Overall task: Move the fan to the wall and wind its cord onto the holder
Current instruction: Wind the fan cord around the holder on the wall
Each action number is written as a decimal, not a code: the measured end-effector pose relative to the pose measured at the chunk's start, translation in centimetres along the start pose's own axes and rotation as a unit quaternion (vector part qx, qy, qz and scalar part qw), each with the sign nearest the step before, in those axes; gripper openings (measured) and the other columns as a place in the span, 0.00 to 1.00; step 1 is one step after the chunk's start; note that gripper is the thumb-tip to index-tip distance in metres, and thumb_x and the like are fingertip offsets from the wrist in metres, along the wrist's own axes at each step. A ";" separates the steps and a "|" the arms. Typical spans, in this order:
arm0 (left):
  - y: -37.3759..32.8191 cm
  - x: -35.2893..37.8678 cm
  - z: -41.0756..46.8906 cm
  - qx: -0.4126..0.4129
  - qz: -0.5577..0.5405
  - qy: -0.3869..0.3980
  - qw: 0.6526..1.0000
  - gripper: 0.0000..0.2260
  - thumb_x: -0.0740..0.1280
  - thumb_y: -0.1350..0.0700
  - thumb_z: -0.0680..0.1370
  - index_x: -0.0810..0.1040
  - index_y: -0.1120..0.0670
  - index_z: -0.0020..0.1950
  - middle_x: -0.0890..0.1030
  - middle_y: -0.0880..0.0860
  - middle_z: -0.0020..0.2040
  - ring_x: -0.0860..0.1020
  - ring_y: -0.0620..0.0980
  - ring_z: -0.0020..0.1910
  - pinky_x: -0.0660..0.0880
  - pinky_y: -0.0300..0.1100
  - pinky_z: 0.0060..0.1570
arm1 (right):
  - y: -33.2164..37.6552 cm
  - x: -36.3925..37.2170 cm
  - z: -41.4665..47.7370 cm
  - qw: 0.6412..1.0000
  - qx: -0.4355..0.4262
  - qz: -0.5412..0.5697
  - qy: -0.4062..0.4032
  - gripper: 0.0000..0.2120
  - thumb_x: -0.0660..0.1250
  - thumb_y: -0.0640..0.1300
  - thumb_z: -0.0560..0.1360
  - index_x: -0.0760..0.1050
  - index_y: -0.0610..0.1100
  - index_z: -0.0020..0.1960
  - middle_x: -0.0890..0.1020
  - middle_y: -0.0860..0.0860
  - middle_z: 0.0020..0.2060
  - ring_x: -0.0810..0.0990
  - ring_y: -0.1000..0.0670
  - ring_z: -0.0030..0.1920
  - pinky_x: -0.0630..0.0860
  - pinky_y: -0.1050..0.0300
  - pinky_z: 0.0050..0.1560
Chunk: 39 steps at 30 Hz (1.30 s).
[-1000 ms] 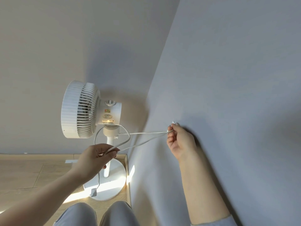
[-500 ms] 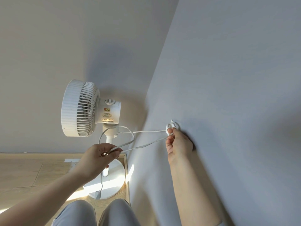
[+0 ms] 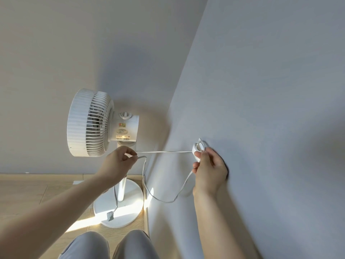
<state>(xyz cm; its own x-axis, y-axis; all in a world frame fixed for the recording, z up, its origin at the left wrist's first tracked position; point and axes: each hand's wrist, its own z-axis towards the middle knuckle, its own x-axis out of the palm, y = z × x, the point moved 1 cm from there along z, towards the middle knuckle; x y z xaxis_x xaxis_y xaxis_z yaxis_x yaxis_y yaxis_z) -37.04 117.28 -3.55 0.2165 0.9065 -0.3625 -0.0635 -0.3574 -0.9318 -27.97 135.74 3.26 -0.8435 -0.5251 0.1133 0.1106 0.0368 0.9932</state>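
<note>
The white pedestal fan [image 3: 89, 122] with a round ribbed grille stands upright on the light wooden floor [image 3: 22, 195], in the corner of the room. Its flat round base [image 3: 128, 212] lies just beside the grey-blue painted wall [image 3: 270, 90] on the right, and its head faces to the left.

The thin white cord [image 3: 164, 151] of the fan goes in a straight, tight line from the left hand [image 3: 117, 163] to the small white plastic holder [image 3: 198, 146], which is fixed on the grey-blue wall. The cord is looped on this holder.

The left hand is in front of the fan's pole and pinches the cord between thumb and curled fingers. The right hand [image 3: 211, 171] is against the wall, just under the holder, with its fingers curled round the cord. Between the two hands another part of the cord hangs down in a loose loop near the wall.

The end of the cord with the grey plug [image 3: 110, 216] hangs below the left hand, over the base.

At the bottom edge, two knees in grey trousers [image 3: 89, 245] are visible.
</note>
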 end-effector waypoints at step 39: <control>-11.4 10.4 7.4 -0.110 -0.015 0.148 0.983 0.09 0.70 0.54 0.64 0.73 0.55 0.26 0.71 0.52 0.29 0.67 0.52 0.26 0.69 0.38 0.31 | 1.1 -1.8 1.5 0.912 -0.102 -0.363 0.159 0.19 0.60 0.41 0.76 0.74 0.44 0.66 0.81 0.47 0.43 0.82 0.41 0.48 0.78 0.45 0.54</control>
<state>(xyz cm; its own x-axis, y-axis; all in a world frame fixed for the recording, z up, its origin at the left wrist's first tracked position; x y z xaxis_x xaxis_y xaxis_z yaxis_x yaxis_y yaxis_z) -41.26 132.47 3.20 0.4908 0.8240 -0.2829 0.1520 -0.4007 -0.9035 -27.13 137.98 4.16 -0.5420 -0.5690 -0.6185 -0.2939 -0.5611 0.7738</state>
